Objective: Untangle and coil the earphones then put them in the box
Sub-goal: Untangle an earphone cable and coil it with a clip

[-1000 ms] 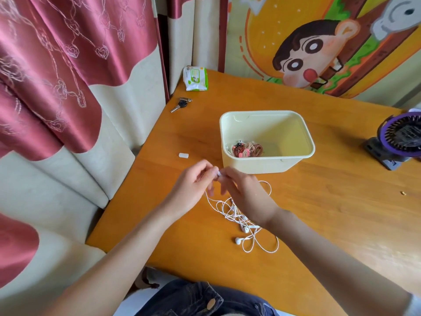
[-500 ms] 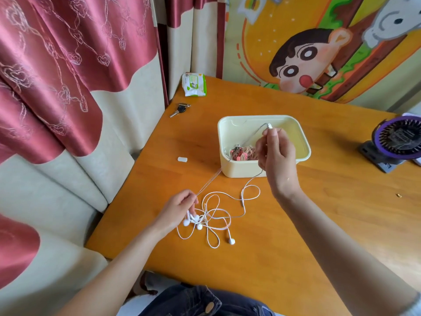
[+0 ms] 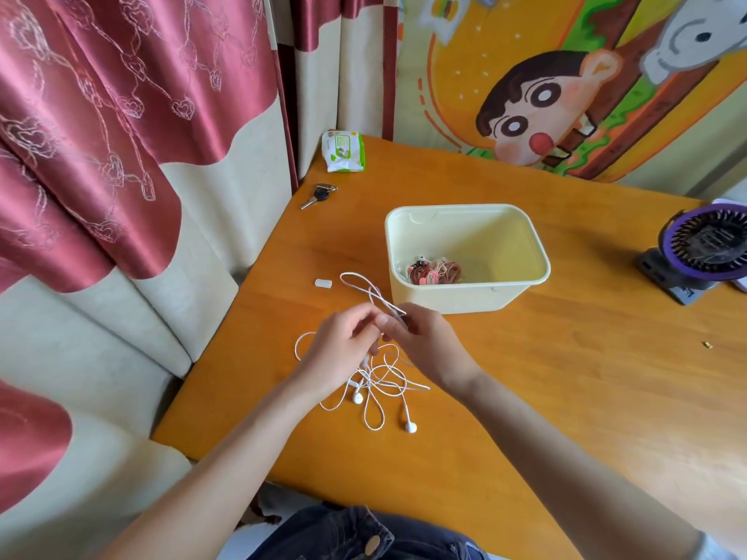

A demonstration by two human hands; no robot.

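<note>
White wired earphones (image 3: 378, 379) lie in a loose tangle on the orange wooden table, both earbuds resting near the front. My left hand (image 3: 343, 351) and my right hand (image 3: 424, 345) meet just above the tangle, each pinching the cord. A doubled loop of cord rises from their fingers toward the back left. The cream plastic box (image 3: 533, 252) stands right behind my hands, open, with a bundle of brown and pink bands in its near left corner.
A small white cap (image 3: 323, 283) lies left of the box. Keys (image 3: 319, 194) and a green-white wipes pack (image 3: 344, 151) sit at the table's back left corner. A purple fan (image 3: 705, 246) stands at the right edge. Curtains hang on the left.
My right hand came down from over the box to meet my left hand, which rose slightly. The stretched cord now forms a doubled loop between them.
</note>
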